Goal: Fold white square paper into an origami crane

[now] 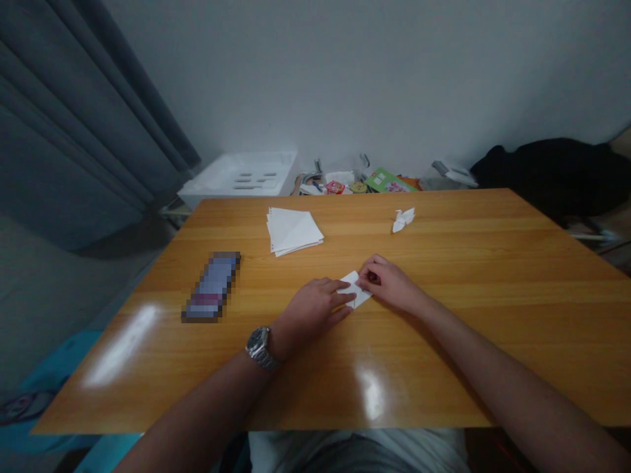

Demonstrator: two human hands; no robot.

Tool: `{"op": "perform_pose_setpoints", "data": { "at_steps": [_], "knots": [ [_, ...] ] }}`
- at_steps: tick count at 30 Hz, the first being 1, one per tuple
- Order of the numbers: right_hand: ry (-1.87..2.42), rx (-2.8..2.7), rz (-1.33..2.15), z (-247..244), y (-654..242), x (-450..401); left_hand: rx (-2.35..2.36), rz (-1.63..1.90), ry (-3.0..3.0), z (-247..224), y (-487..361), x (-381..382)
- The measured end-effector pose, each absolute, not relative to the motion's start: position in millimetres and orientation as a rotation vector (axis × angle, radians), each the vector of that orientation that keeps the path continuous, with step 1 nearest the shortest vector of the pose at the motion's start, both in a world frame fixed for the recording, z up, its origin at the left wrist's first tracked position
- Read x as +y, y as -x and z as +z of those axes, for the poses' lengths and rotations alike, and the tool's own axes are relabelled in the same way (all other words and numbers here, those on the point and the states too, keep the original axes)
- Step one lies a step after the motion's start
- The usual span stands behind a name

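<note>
A small folded white paper lies on the wooden table, between my two hands. My left hand, with a metal watch on its wrist, rests with spread fingers on the paper's left side. At the paper's upper right edge, my right hand has its thumb and fingertips pinched together on the paper. Further back stands a folded white paper bird. A loose stack of white sheets lies to the left of the bird.
A phone-like device, pixelated, lies on the table's left part. Behind the far edge are a white plastic tray, a green booklet and mixed small items. Dark cloth is heaped at the back right.
</note>
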State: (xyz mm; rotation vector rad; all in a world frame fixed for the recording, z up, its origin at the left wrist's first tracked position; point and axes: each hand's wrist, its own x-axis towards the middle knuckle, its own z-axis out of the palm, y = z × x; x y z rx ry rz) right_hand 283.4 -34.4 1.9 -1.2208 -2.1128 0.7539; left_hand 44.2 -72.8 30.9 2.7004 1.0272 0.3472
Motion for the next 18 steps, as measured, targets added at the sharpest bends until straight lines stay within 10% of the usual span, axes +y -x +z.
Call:
{"op": "perform_pose_setpoints", "data": {
  "at_steps": [18],
  "knots": [
    [1.241, -2.12, 0.686, 0.7, -278.7, -35.2, 0.976, 0.32, -2.778, 30.2, -47.0, -73.0]
  ]
}}
